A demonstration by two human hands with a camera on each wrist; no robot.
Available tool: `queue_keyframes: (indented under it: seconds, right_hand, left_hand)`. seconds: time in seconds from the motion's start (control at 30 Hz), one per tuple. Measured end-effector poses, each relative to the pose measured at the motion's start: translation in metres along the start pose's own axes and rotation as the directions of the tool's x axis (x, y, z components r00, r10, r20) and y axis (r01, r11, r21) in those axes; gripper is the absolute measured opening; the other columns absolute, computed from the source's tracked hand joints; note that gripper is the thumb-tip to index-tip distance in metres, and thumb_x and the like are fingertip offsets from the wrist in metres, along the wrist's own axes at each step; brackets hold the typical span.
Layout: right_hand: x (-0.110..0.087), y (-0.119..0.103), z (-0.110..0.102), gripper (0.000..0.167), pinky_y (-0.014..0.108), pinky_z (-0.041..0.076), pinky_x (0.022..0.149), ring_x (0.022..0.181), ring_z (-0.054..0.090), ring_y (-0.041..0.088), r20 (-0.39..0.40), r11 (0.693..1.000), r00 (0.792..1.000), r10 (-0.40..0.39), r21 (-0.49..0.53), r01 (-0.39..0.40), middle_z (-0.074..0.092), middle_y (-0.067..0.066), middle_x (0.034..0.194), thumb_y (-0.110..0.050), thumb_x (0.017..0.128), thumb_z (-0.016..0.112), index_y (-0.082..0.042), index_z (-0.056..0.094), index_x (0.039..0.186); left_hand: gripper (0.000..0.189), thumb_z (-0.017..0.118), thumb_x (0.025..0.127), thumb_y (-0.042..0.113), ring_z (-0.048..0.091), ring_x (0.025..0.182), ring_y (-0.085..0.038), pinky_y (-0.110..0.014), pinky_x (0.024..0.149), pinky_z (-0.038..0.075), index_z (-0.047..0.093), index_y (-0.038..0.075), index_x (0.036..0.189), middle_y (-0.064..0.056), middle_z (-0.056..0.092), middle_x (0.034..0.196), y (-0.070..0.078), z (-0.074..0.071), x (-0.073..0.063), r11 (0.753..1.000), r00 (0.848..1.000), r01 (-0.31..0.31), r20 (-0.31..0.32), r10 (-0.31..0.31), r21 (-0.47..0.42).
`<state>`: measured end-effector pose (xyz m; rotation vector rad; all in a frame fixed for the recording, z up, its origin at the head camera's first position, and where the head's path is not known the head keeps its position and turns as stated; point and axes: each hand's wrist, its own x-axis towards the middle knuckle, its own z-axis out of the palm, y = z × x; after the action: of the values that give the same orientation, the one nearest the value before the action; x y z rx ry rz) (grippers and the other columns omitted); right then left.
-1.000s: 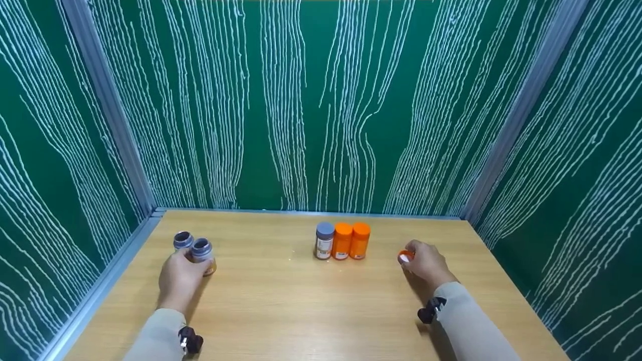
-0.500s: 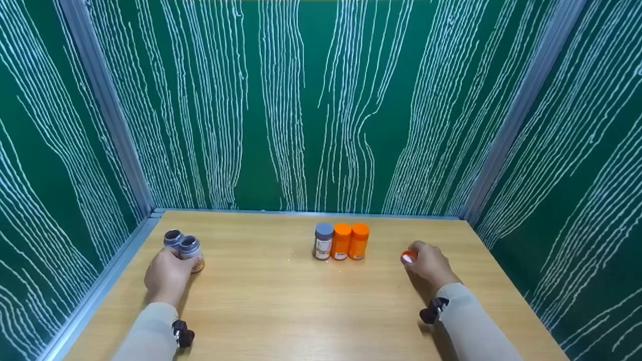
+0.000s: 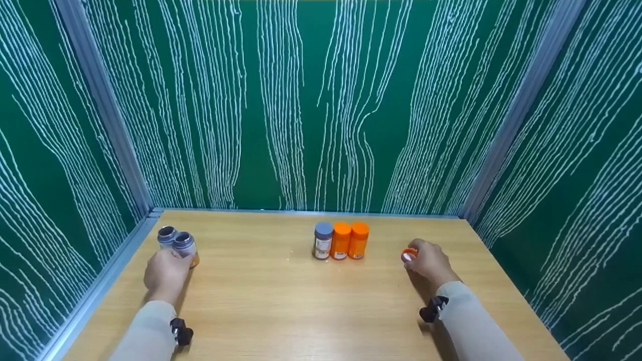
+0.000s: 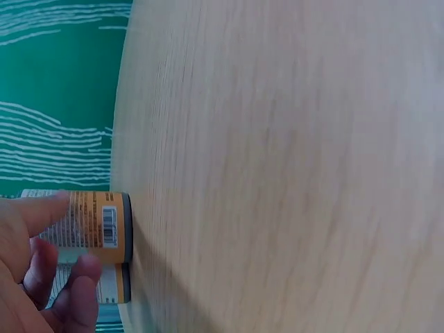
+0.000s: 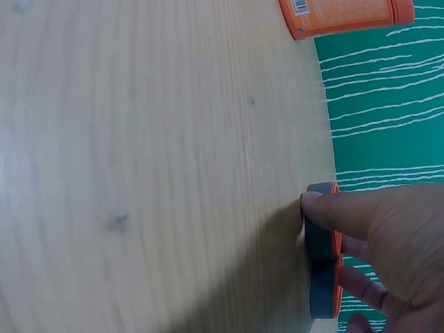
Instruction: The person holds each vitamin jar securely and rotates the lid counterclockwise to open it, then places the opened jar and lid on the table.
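Note:
In the head view, two uncapped bottles, a nearer bottle and a farther bottle, stand together at the table's left. Their grey mouths face up. My left hand is at their near side, its thumb and fingertips against the labelled bottle and in front of the lower one in the left wrist view. At the right, my right hand pinches grey-and-orange lids, thumb on the upper lid and fingers by the lower lid. The lids lie on the table, orange rims up.
A grey-capped bottle and two orange bottles, a middle one and a right one, stand in a row on the wooden table. A green wall with white lines rises behind, with similar walls at both sides.
The two uncapped bottles have shifted left and farther back, my left hand moving left with them. The right hand and the lids have stayed nearly in place.

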<state>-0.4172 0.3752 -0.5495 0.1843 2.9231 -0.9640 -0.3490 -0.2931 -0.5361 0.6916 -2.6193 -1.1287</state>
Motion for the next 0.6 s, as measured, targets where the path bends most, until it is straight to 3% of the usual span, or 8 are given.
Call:
queue_keyframes:
  seconds: [0.13, 0.27, 0.37, 0.47, 0.6]
  right_hand:
    - [-0.001, -0.011, 0.002, 0.060, 0.070, 0.053, 0.121, 0.137, 0.054, 0.050, -0.025, 0.999, 0.999, -0.035, -0.039, 0.034, 0.052, 0.028, 0.163, -0.017, 0.102, 0.085, -0.009, 0.061, 0.157]
    - [-0.005, -0.028, 0.003, 0.057, 0.069, 0.050, 0.125, 0.139, 0.054, 0.046, -0.041, 0.996, 0.996, -0.081, -0.027, 0.080, 0.050, 0.027, 0.167, -0.022, 0.106, 0.080, -0.008, 0.060, 0.157]
    - [-0.011, -0.043, 0.005, 0.053, 0.068, 0.049, 0.126, 0.140, 0.059, 0.046, -0.060, 0.992, 0.990, -0.128, -0.005, 0.128, 0.057, 0.027, 0.163, -0.024, 0.108, 0.077, -0.004, 0.062, 0.155]
    - [-0.018, -0.057, 0.007, 0.046, 0.064, 0.052, 0.123, 0.138, 0.062, 0.043, -0.055, 0.992, 0.993, -0.102, 0.068, 0.105, 0.063, 0.023, 0.155, -0.028, 0.110, 0.073, -0.007, 0.064, 0.150]
    - [-0.025, -0.075, 0.011, 0.036, 0.055, 0.059, 0.113, 0.124, 0.065, 0.035, -0.045, 0.985, 0.997, -0.066, 0.156, 0.072, 0.070, 0.016, 0.141, -0.031, 0.112, 0.071, -0.011, 0.068, 0.142]
  left_hand:
    - [0.031, 0.071, 0.110, 0.033, 0.066, 0.094, -0.037, -0.047, 0.081, 0.048, 0.066, 0.009, 0.091, -0.016, 0.070, 0.097, 0.007, 0.006, -0.005, 0.999, 0.999, -0.048, 0.000, 0.048, 0.014]
    - [0.022, 0.073, 0.110, 0.029, 0.067, 0.101, -0.037, -0.047, 0.086, 0.055, 0.073, 0.008, 0.103, -0.019, 0.072, 0.109, 0.022, 0.014, -0.015, 0.993, 0.993, -0.121, 0.012, 0.121, 0.001]
    - [0.022, 0.074, 0.106, 0.030, 0.071, 0.100, -0.035, -0.050, 0.087, 0.059, 0.077, 0.009, 0.105, -0.017, 0.077, 0.108, 0.035, 0.021, -0.021, 0.978, 0.978, -0.211, 0.003, 0.211, -0.010]
    - [0.022, 0.075, 0.103, 0.031, 0.075, 0.102, -0.033, -0.053, 0.094, 0.061, 0.080, 0.011, 0.109, -0.013, 0.082, 0.108, 0.049, 0.030, -0.025, 0.954, 0.954, -0.297, 0.018, 0.298, -0.039]
    - [0.024, 0.076, 0.103, 0.028, 0.074, 0.108, -0.031, -0.054, 0.103, 0.062, 0.081, 0.010, 0.118, -0.011, 0.080, 0.113, 0.071, 0.043, -0.031, 0.923, 0.921, -0.367, 0.096, 0.378, -0.113]
